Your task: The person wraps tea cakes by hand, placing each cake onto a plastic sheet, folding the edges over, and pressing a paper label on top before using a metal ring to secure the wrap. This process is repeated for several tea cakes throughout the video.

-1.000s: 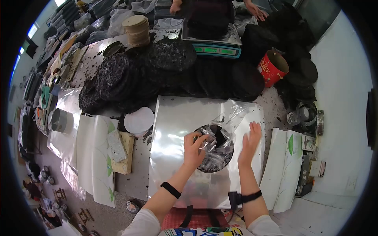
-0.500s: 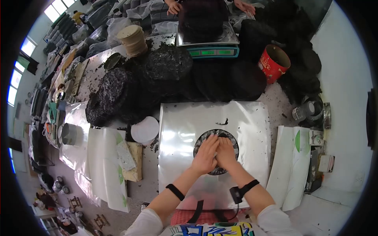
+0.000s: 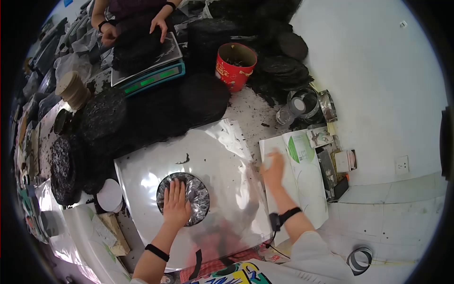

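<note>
**Left palm flat on the wrapped disc, right hand out at the printed sheets**

Centre of the frame, a little low: the left hand lies flat on the wrapped disc, fingers straight and close together, pressing down on the crinkled clear film and gripping nothing. The dark round disc sits on the silver sheet, which covers the middle of the surface.

Over to the right of centre, the right hand is on the near edge of the white sheets with a green leaf print. It is motion-blurred, so I cannot tell how far its fingers are spread or whether they pinch a sheet.

Containers now. At upper centre, the red bucket stands open with dark loose bits inside. At upper left, the scale carries a pile of dark cakes, and another person's hands rest on that pile. More dark cakes are stacked between the scale and the silver sheet.
</note>
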The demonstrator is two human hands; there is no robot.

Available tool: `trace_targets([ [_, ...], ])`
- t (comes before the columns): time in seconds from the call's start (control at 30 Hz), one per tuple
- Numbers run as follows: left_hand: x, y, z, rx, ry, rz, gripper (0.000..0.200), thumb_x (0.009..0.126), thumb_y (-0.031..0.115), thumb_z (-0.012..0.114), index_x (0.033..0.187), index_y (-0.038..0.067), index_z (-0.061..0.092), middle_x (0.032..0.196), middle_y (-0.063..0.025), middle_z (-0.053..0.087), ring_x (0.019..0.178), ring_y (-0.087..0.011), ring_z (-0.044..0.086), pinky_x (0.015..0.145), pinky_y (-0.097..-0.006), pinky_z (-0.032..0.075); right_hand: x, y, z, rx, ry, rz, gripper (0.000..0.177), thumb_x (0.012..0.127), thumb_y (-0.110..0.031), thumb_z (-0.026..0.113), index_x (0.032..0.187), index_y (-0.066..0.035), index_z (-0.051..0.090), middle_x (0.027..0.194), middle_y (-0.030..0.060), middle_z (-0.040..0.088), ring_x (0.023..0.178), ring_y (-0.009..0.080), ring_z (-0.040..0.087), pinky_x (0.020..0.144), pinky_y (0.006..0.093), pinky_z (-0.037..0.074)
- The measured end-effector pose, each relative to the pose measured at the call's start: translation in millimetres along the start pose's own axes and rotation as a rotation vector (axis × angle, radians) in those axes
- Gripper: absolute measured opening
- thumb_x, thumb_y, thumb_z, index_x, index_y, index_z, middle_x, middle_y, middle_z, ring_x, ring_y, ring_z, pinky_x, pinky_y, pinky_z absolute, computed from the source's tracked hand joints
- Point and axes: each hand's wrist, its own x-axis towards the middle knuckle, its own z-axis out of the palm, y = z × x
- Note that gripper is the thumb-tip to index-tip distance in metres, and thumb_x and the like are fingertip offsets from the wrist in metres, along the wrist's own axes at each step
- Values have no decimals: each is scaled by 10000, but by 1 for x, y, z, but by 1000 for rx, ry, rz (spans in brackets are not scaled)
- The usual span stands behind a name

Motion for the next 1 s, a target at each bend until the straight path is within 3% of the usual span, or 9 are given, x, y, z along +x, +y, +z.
trace_targets([
  [0.2, 6, 7, -5, -30, -81, -39, 696, 843, 226, 488, 1445, -54, 278, 1531, -254, 199, 1438, -392, 148, 1170, -494, 97, 11, 156, 26, -657, 163, 56, 372, 721, -125, 727, 1004, -43, 500, 1274, 199, 493, 1268, 368, 405, 1074, 532, 276],
  [0.3, 3, 9, -4, -6, -120, -45, 697, 843, 223, 486, 1443, -61, 274, 1530, -264, 189, 1435, -406, 143, 1167, -504, 95, 29, 164, 29, -124, 201, 420, 338, 755, -141, 724, 996, -62, 499, 1346, 200, 463, 1326, 354, 370, 1097, 559, 249],
  [0.57, 5, 7, 4, 67, -90, -38, 715, 841, 246, 491, 1454, -43, 263, 1537, -248, 187, 1440, -394, 135, 1166, -506, 87, 37, 169, 8, -568, -4, 30, 231, 825, -159, 678, 976, -100, 514, 1393, 184, 449, 1304, 345, 406, 1063, 540, 310],
  [0.63, 6, 10, 4, 82, -77, -57, 709, 840, 243, 493, 1448, -48, 273, 1534, -246, 198, 1438, -392, 146, 1164, -505, 99, 36, 196, 16, 45, 151, 428, 180, 837, -119, 660, 927, -96, 506, 1383, 183, 472, 1278, 350, 430, 1036, 532, 332],
  [0.73, 4, 11, -1, 53, -54, -42, 704, 835, 229, 507, 1446, -41, 286, 1532, -234, 217, 1441, -370, 159, 1169, -485, 113, 39, 203, 8, 245, 334, 443, 130, 855, -98, 638, 906, -70, 522, 1319, 177, 536, 1223, 375, 469, 1014, 501, 356],
  [0.77, 3, 11, -1, 52, -41, -52, 704, 835, 229, 507, 1446, -41, 286, 1532, -234, 217, 1441, -370, 159, 1169, -485, 113, 39, 194, 6, 252, 334, 428, 130, 855, -98, 638, 906, -70, 522, 1319, 177, 536, 1223, 375, 469, 1014, 501, 356],
  [0.83, 2, 10, -1, 70, -19, -18, 705, 838, 236, 507, 1451, -32, 283, 1537, -223, 213, 1442, -361, 162, 1174, -476, 109, 36, 176, -1, -326, 237, 31, 99, 863, -95, 630, 917, -55, 556, 1187, 174, 617, 1132, 384, 536, 973, 434, 410],
  [0.97, -2, 7, 2, 76, -6, -9, 693, 853, 267, 487, 1451, -22, 290, 1542, -205, 212, 1446, -339, 159, 1176, -466, 113, 41, 192, 12, -326, 279, -31, 165, 824, -117, 680, 914, -62, 553, 1131, 169, 632, 1096, 377, 559, 953, 426, 420],
  [1.0, -3, 7, 2, 93, 6, -3, 687, 859, 278, 478, 1449, -24, 294, 1542, -203, 214, 1448, -333, 156, 1176, -464, 116, 47, 195, 7, -11, 309, 313, 184, 819, -132, 688, 913, -67, 544, 1144, 164, 628, 1138, 371, 543, 986, 462, 394],
])
